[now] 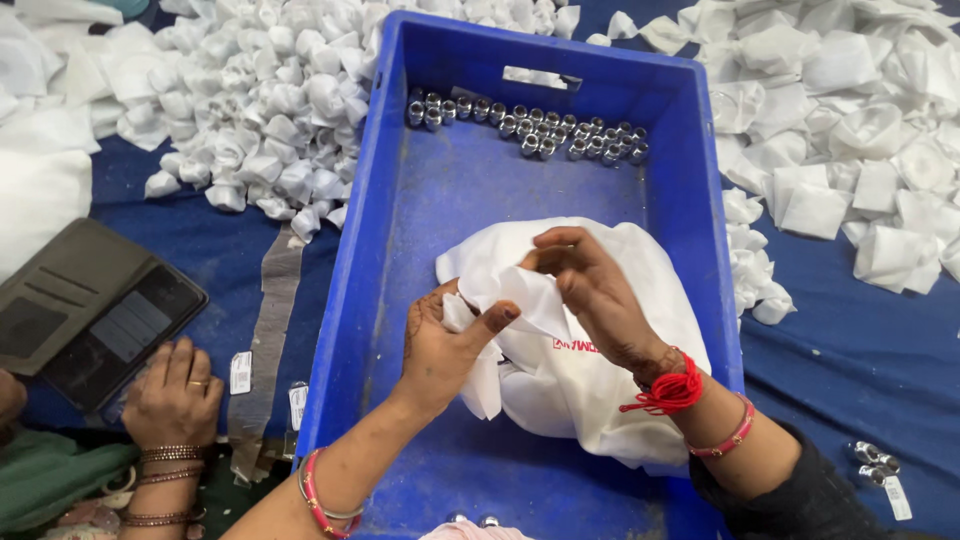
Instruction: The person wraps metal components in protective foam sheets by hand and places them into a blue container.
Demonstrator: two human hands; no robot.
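Note:
Both my hands work over a blue plastic crate [400,230]. My left hand [445,345] grips a small white cloth square [510,295] from below, thumb pressed on it. My right hand [595,290] pinches the same cloth's upper edge with its fingertips. Under them lies a larger white cloth bag [600,390] on the crate floor. A row of several small shiny metal cylinders [530,128] lines the crate's far wall.
Heaps of wrapped white cloth bundles [260,100] lie left of the crate, and flatter white cloth squares [850,130] lie right of it, on a blue sheet. Another person's hand [175,390] rests by a dark wallet-case phone [90,310] at left. Two metal pieces [875,460] sit at lower right.

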